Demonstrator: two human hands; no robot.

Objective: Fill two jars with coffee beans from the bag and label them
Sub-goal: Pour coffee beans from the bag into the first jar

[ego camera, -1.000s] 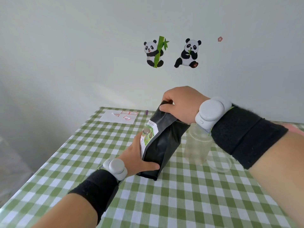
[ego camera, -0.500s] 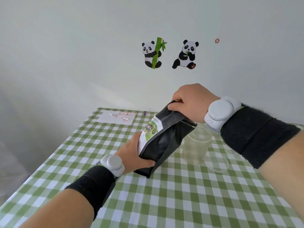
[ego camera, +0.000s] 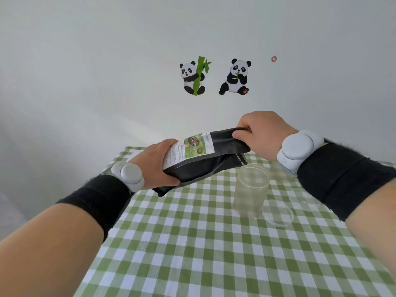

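A black coffee bag (ego camera: pixel 205 166) with a white and green label lies almost level in the air above the table. My left hand (ego camera: pixel 157 166) grips its bottom end. My right hand (ego camera: pixel 260 133) pinches its top flap, and the zipped mouth points right, just above a clear empty jar (ego camera: pixel 250 192). The jar stands upright and open on the green checked tablecloth (ego camera: pixel 192 243). No beans are visible in it. A second jar (ego camera: pixel 300 195) is mostly hidden behind my right forearm.
A clear round lid (ego camera: pixel 277 213) lies flat on the cloth right of the jar. The table's left edge (ego camera: pixel 107 224) drops off under my left forearm. A pale wall with panda stickers (ego camera: pixel 214 78) stands behind the table.
The bag has gone from standing upright on the table to lifted and tipped nearly level, its mouth swung right over the jar. Both hands kept their hold and rose with it.
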